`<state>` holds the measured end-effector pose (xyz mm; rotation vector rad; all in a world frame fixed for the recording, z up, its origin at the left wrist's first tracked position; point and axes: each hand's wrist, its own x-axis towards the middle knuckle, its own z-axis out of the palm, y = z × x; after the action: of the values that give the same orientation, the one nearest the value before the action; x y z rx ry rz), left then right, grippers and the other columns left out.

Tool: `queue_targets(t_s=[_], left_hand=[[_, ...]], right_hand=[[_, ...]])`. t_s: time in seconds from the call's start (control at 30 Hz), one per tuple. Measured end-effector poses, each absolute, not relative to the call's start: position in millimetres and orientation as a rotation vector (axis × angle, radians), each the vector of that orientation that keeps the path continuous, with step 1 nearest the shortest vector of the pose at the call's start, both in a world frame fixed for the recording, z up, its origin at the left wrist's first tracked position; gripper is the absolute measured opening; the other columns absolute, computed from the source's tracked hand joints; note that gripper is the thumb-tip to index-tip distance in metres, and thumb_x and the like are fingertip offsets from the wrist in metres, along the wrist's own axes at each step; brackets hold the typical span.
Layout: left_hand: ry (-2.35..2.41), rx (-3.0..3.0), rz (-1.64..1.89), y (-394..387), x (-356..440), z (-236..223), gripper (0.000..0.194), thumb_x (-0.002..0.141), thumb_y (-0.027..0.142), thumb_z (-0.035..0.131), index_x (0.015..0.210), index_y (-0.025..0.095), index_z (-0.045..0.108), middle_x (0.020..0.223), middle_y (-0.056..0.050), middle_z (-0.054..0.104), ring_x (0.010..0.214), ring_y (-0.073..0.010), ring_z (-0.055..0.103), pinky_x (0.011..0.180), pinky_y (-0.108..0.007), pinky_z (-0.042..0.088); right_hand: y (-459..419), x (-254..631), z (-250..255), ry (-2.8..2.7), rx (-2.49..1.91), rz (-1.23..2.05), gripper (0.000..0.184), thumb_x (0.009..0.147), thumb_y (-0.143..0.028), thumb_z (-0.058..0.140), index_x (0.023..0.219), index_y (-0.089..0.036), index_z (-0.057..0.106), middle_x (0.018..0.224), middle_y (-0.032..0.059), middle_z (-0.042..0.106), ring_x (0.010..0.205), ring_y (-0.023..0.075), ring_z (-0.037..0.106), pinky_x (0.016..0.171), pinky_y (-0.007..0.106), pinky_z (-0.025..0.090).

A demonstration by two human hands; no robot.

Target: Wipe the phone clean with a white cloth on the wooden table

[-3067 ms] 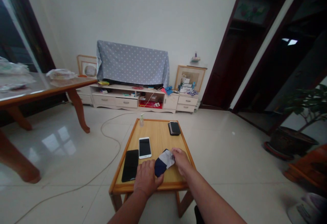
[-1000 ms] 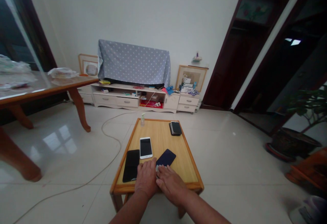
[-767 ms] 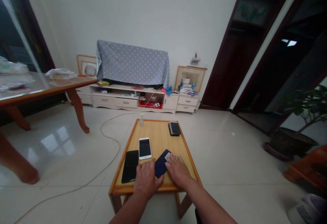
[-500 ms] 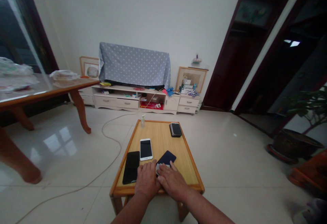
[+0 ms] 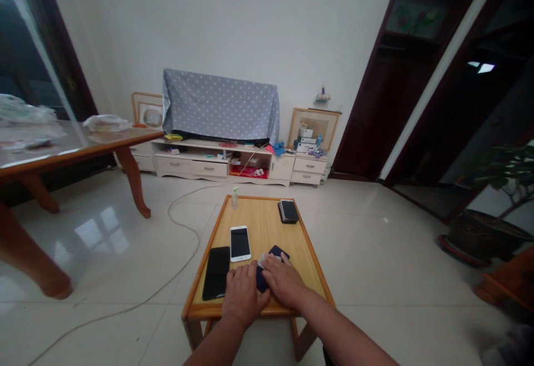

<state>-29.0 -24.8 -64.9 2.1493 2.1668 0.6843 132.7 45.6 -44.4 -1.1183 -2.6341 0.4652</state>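
Work in hand at the near edge of a low pine bench (image 5: 261, 213): a navy-backed phone (image 5: 276, 252) lies at a slant, a pale cloth (image 5: 263, 260) on its upper face, partly under the fingers; the cloth's full spread is hidden. Left hand (image 5: 244, 295) lies flat, fingers uncurled, against the phone's lower end; right hand (image 5: 283, 282) spreads palm-down across phone and cloth, not clenched; whether it pinches the cloth cannot be told. The hands almost meet over the phone; neither lifts it off the bench. Toward the left hand, a white-framed phone (image 5: 241, 243) lies face up; a black phone (image 5: 216, 273) lies just beside that hand; near the far edge, a dark stack of phones (image 5: 288, 211) and a small pump bottle (image 5: 235, 198). Beyond the bench, a pale cable (image 5: 175, 220) curves across the tile floor (image 5: 104, 277).
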Motion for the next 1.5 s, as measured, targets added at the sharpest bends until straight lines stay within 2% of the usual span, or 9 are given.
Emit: queue_targets(t_s=[0.13, 0.33, 0.53, 0.73, 0.9, 1.0, 1.2, 1.4, 1.5], left_hand=[[2.185, 2.172, 0.721, -24.8, -28.3, -67.2, 0.066, 0.081, 0.049, 0.061, 0.137, 0.016, 0.051, 0.127, -0.014, 0.064, 0.117, -0.0311, 0.055, 0.106, -0.046, 0.031], [2.164, 2.17, 0.73, -24.5, -28.8, -65.8, 0.056, 0.083, 0.042, 0.059, 0.133, 0.018, 0.054, 0.124, -0.012, 0.066, 0.115, -0.0295, 0.056, 0.104, -0.045, 0.032], [2.163, 2.148, 0.709, -26.0, -28.6, -60.7, 0.061, 0.082, 0.051, 0.061, 0.133, 0.018, 0.054, 0.121, -0.013, 0.066, 0.114, -0.0304, 0.056, 0.104, -0.045, 0.031], [2.16, 2.099, 0.668, -25.9, -29.6, -58.8, 0.054, 0.08, 0.036, 0.058, 0.131, 0.018, 0.056, 0.118, -0.011, 0.066, 0.115, -0.0289, 0.056, 0.107, -0.045, 0.028], [2.166, 2.113, 0.681, -27.0, -26.7, -55.5, 0.055, 0.082, 0.051, 0.059, 0.127, 0.02, 0.058, 0.114, -0.011, 0.066, 0.113, -0.0302, 0.056, 0.103, -0.044, 0.03], [2.167, 2.114, 0.67, -26.3, -25.3, -56.1, 0.056, 0.081, 0.052, 0.06, 0.127, 0.02, 0.058, 0.115, -0.011, 0.066, 0.113, -0.0303, 0.056, 0.103, -0.044, 0.031], [2.167, 2.111, 0.569, -21.7, -26.1, -61.8, 0.054, 0.079, 0.028, 0.058, 0.132, 0.02, 0.054, 0.121, -0.011, 0.066, 0.117, -0.0288, 0.055, 0.106, -0.044, 0.028], [2.21, 2.185, 0.607, -17.9, -17.1, -58.1, 0.053, 0.085, 0.049, 0.057, 0.127, 0.018, 0.056, 0.116, -0.012, 0.066, 0.114, -0.0297, 0.057, 0.103, -0.044, 0.032], [2.231, 2.19, 0.612, -16.7, -14.1, -57.3, 0.053, 0.085, 0.052, 0.057, 0.127, 0.019, 0.056, 0.116, -0.012, 0.066, 0.114, -0.0292, 0.058, 0.103, -0.043, 0.032]], right_hand=[[68.0, 133.6, -46.8, -2.538, -1.395, 0.368, 0.049, 0.107, -0.039, 0.031, 0.146, -0.02, 0.053, 0.156, 0.0112, 0.046, 0.148, 0.0237, 0.035, 0.124, 0.048, 0.014], [57.8, 124.7, -55.7, -2.656, -1.09, 0.405, 0.047, 0.107, -0.04, 0.032, 0.149, -0.025, 0.049, 0.158, 0.006, 0.045, 0.149, 0.021, 0.034, 0.125, 0.045, 0.014], [67.0, 132.1, -53.1, -2.506, -1.454, 0.317, 0.05, 0.107, -0.037, 0.031, 0.148, -0.019, 0.051, 0.157, 0.0115, 0.044, 0.149, 0.025, 0.035, 0.124, 0.049, 0.018], [30.8, 132.1, -59.3, -2.646, -1.079, 0.442, 0.049, 0.106, -0.039, 0.033, 0.152, -0.026, 0.046, 0.157, 0.0068, 0.045, 0.148, 0.0224, 0.037, 0.125, 0.047, 0.018], [42.1, 149.3, -53.5, -2.495, -1.382, 0.36, 0.051, 0.108, -0.038, 0.026, 0.146, -0.019, 0.055, 0.153, 0.0111, 0.05, 0.147, 0.0247, 0.039, 0.124, 0.05, 0.017], [41.1, 153.2, -53.9, -2.433, -1.467, 0.315, 0.052, 0.107, -0.04, 0.028, 0.145, -0.016, 0.056, 0.152, 0.0137, 0.051, 0.146, 0.027, 0.04, 0.124, 0.051, 0.017], [-0.6, 142.8, -60.6, -2.578, -1.002, 0.502, 0.047, 0.108, -0.043, 0.032, 0.145, -0.026, 0.054, 0.153, 0.0063, 0.051, 0.145, 0.0213, 0.041, 0.126, 0.046, 0.016], [40.6, 168.3, -51.8, -2.467, -1.294, 0.43, 0.05, 0.107, -0.04, 0.03, 0.145, -0.02, 0.056, 0.154, 0.011, 0.049, 0.148, 0.0238, 0.037, 0.125, 0.049, 0.016], [49.2, 175.4, -48.8, -2.439, -1.378, 0.407, 0.052, 0.107, -0.043, 0.03, 0.144, -0.017, 0.056, 0.153, 0.0132, 0.05, 0.147, 0.0244, 0.037, 0.125, 0.049, 0.016]])
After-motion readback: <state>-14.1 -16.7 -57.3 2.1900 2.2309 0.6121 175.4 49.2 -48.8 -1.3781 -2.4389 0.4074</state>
